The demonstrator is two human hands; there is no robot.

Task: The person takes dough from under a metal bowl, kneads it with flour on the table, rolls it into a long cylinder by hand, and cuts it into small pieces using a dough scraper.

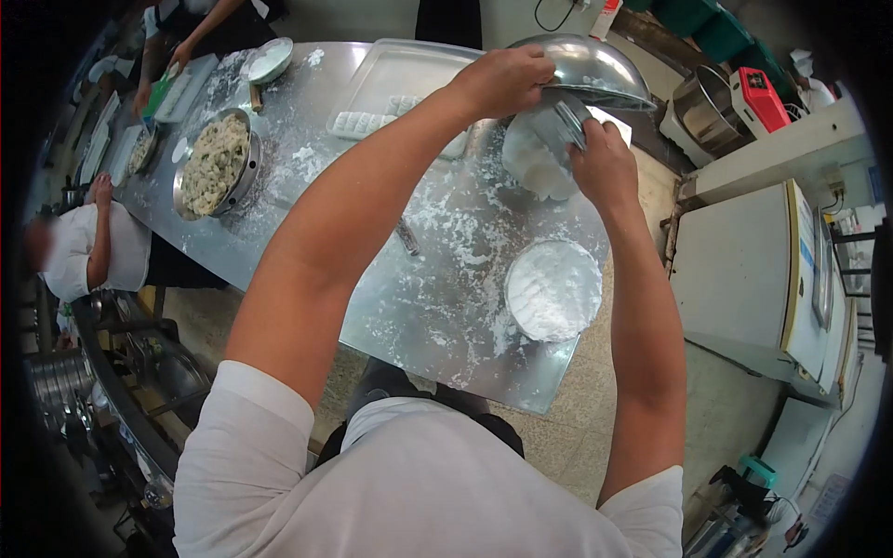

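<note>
My left hand (514, 82) is closed on the rim of a shiny metal bowl (595, 67), which is tilted bottom-up at the far right corner of the table. Below it sits a pale mass of dough (538, 167), partly hidden by my right hand's tool. My right hand (605, 160) grips a flat metal dough scraper (569, 123) over the dough. Closer to me, a round container heaped with white flour (554, 290) stands near the table's right edge. A short rod-like tool (407, 238) lies partly behind my left forearm.
The flour-dusted steel table (446, 325) carries a clear tray (372, 79) with rows of white pieces (361, 124). Left are a large bowl of chopped filling (216, 167) and a white flour bowl (270, 61). Co-workers (98, 246) stand at the left; a mixer (712, 107) is beyond the right.
</note>
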